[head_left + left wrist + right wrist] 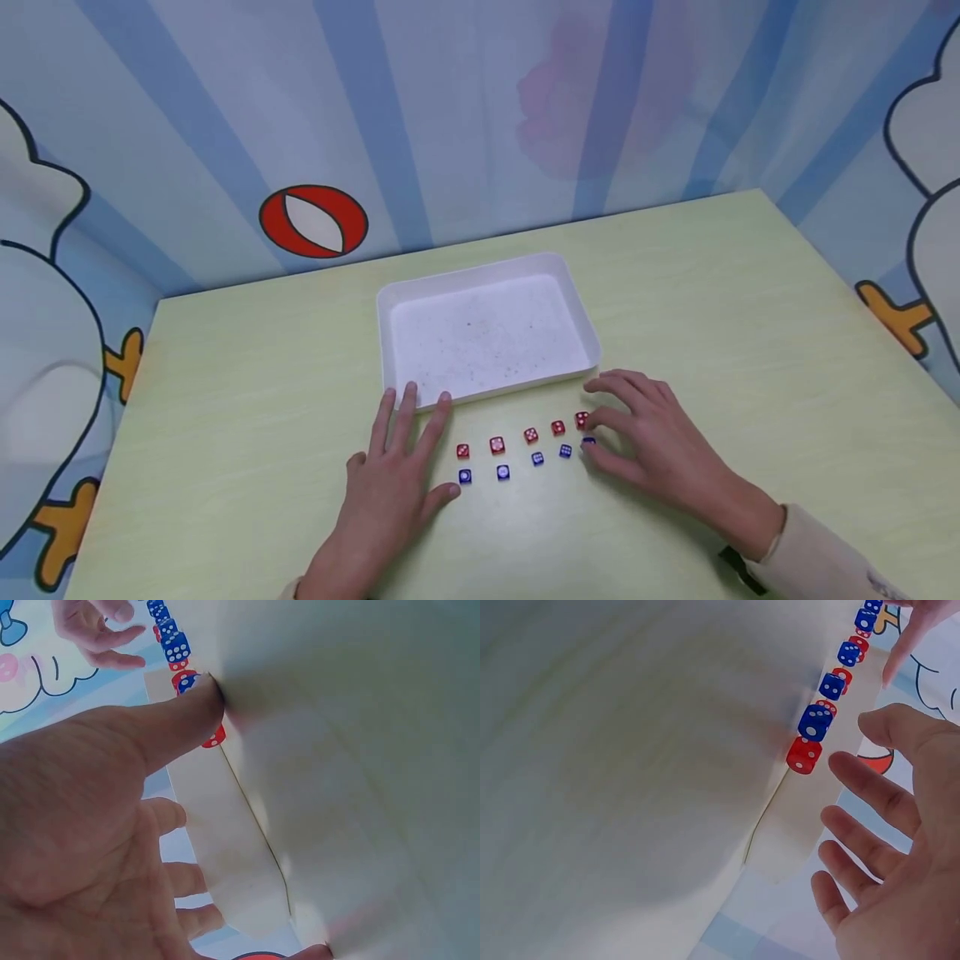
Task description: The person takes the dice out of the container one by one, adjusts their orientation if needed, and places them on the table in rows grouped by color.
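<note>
Small red dice (497, 445) lie in a row on the pale table, with a row of blue dice (503, 472) just in front of them. My left hand (386, 492) lies at the left end of the rows with fingers spread. Its fingertips reach the front edge of a white tray (487, 329), and its thumb is beside the leftmost blue die (465, 477). At the right end my right hand (660, 442) hovers with bent, parted fingers, partly covering the last blue die. In the right wrist view, thumb and forefinger stand apart from the end red die (804, 755), holding nothing.
The shallow tray stands behind the dice, with small dark specks on its floor. Cartoon-printed blue-striped walls (480, 125) enclose the table (750, 333) at the back and sides. A dark strap (742, 571) hangs below the right sleeve.
</note>
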A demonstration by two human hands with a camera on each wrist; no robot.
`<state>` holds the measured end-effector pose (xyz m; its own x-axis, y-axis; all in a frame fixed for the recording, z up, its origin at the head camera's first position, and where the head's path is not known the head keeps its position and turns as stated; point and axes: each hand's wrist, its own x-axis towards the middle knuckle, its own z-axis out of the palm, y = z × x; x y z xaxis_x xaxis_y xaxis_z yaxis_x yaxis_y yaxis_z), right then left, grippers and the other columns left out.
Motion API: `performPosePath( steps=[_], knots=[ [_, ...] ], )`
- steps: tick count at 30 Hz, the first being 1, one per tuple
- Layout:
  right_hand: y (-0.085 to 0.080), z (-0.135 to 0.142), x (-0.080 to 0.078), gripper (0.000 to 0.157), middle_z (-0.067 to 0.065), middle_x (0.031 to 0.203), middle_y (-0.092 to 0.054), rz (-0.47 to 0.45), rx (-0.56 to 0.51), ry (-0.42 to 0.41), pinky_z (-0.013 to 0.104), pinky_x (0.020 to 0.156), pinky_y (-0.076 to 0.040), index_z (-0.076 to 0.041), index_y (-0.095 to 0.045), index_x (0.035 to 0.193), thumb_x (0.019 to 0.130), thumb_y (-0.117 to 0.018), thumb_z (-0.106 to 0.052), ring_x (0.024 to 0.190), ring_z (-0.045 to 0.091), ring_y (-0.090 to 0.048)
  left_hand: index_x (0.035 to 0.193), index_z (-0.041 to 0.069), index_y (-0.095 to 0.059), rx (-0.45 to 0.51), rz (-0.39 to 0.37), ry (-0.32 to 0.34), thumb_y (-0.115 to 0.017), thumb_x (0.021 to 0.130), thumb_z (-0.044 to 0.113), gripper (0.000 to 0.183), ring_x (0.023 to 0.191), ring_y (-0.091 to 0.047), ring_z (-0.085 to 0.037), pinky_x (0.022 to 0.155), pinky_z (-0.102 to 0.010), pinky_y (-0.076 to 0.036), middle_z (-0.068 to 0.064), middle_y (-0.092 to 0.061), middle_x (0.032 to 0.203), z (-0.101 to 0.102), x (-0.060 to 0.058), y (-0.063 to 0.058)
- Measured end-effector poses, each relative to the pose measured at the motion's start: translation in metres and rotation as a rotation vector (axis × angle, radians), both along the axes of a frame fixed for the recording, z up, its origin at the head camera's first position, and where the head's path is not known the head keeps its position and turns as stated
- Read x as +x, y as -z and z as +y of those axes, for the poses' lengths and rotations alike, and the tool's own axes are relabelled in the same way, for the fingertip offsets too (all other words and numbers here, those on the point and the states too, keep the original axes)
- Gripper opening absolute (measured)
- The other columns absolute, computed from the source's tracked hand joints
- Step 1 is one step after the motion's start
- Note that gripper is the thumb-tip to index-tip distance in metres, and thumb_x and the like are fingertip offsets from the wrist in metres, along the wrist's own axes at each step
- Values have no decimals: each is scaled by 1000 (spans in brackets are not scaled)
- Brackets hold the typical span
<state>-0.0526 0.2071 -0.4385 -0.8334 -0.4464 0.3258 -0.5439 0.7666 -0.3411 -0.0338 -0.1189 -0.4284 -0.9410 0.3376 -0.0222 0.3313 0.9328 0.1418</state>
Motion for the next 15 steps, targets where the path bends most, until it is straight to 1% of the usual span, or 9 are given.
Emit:
performPosePath(
  steps=[3,6,8,10,12,13,15],
  knots=[
    [0,-4,-3,18,7,127,-69,19,-28,-1,52,95,-47,-20,-78,97,84,-88,-25,126,30,-58,169,23,-28,-1,-5,-5,-84,87,51,103,160,-18,-45,80,-70,-56,-22,-18,175,-3,0,1],
    [-1,-10,-7,24,9,126,-69,48,-51,7,53,96,-48,-17,-78,103,84,-88,-28,125,30,-60,169,22,-27,10,-8,-7,-84,87,50,104,160,-17,-45,81,-72,-55,-23,-15,175,-6,0,3],
    [-5,-14,-10,32,10,128,-68,68,-54,20,54,98,-48,-15,-77,109,86,-87,-35,126,30,-59,170,21,-26,40,-26,-6,-85,87,48,105,160,-16,-45,82,-72,-54,-22,-14,176,-8,1,3],
    [-10,-18,-12,43,11,131,-67,96,-48,41,55,102,-46,-13,-76,115,89,-82,-47,128,32,-58,170,21,-24,93,-58,-9,-84,89,45,103,161,-14,-45,85,-74,-54,-21,-13,176,-8,0,2],
    [-16,-24,-16,54,13,134,-66,130,-25,67,57,106,-43,-11,-75,120,92,-75,-57,132,34,-56,171,20,-23,151,-81,-14,-80,94,42,97,162,-11,-46,89,-76,-52,-19,-13,177,-9,0,-1],
    [-20,-28,-19,57,14,136,-65,151,-14,82,58,108,-42,-10,-75,121,93,-72,-60,133,35,-55,171,20,-22,170,-87,-19,-77,97,41,94,162,-9,-46,92,-76,-51,-17,-13,177,-8,-1,-4],
    [-28,-35,-25,61,16,138,-65,194,17,111,60,111,-39,-8,-74,123,93,-68,-60,137,38,-53,171,20,-22,209,-77,-30,-70,102,41,86,163,-6,-45,100,-79,-45,-14,-13,178,-5,-3,-11]
  ],
)
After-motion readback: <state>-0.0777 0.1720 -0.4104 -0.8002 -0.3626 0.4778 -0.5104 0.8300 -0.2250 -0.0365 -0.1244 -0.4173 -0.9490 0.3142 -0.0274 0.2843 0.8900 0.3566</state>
